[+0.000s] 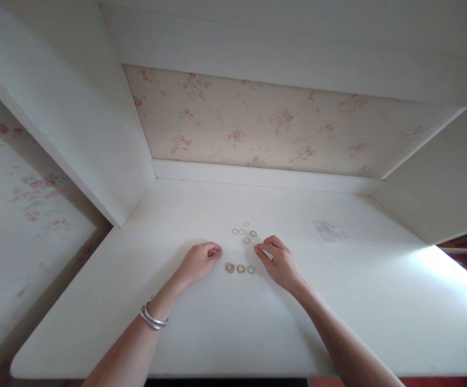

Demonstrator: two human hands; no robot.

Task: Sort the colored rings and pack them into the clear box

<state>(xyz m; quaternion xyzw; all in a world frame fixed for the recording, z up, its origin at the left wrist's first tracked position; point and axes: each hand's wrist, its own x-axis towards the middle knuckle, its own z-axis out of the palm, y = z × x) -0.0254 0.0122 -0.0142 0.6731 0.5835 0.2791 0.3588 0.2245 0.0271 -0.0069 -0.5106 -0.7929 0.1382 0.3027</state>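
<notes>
My right hand (278,262) pinches with thumb and forefinger at a thin ring (254,246), which shows only faintly at the fingertips. Close by on the white desk lie several thin pale rings (247,241) and a thicker greyish ring (253,234). Nearer to me sits a row of three thicker rings: a brownish-pink ring (229,267), a yellow ring (240,269) and a green ring (250,270). My left hand (201,260) rests on the desk left of the row, its fingers curled closed; whatever they may hold is hidden.
A clear plastic bag (330,231) lies flat on the white desk (362,301) to the right. White side panels (76,107) and an overhead panel (282,54) enclose the back, in front of flowered wallpaper (257,126). Silver bangles (153,318) circle my left wrist.
</notes>
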